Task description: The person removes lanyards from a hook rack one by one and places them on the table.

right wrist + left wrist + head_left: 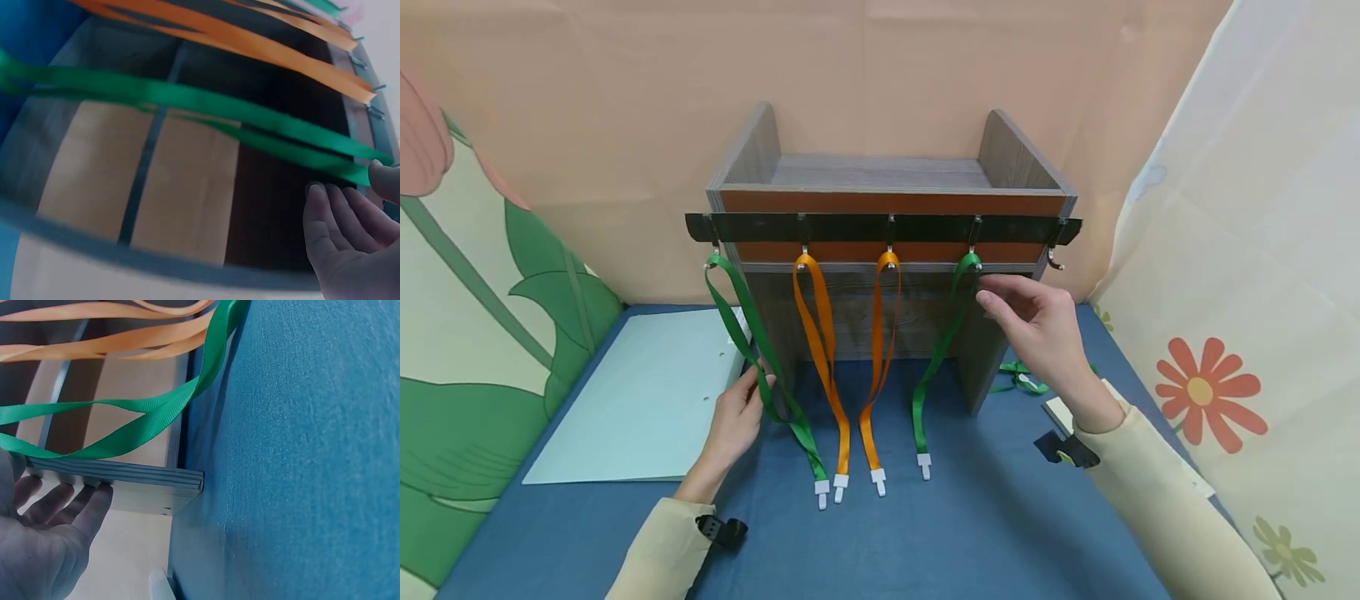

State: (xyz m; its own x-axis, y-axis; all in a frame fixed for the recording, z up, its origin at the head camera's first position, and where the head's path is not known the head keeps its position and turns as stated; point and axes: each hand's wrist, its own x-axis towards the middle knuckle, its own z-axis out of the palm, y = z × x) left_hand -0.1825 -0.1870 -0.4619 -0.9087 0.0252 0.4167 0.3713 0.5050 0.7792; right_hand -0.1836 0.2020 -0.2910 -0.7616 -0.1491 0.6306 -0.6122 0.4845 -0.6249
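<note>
A grey wooden shelf stands on the blue cloth, with a black hook rail along its front. My left hand holds the lower left side panel, fingertips against its outer face and thumb at its front edge. A green lanyard hangs just in front of that hand. To its right hang an orange lanyard, a second orange lanyard and another green lanyard. Beside the top of this last lanyard is my right hand, thumb and fingers apart; whether the thumb touches the ribbon is unclear.
The rail's far-right hook carries no lanyard. A pale blue folder lies at the left. More green ribbon and a white item lie on the cloth at the right, partly behind my right arm.
</note>
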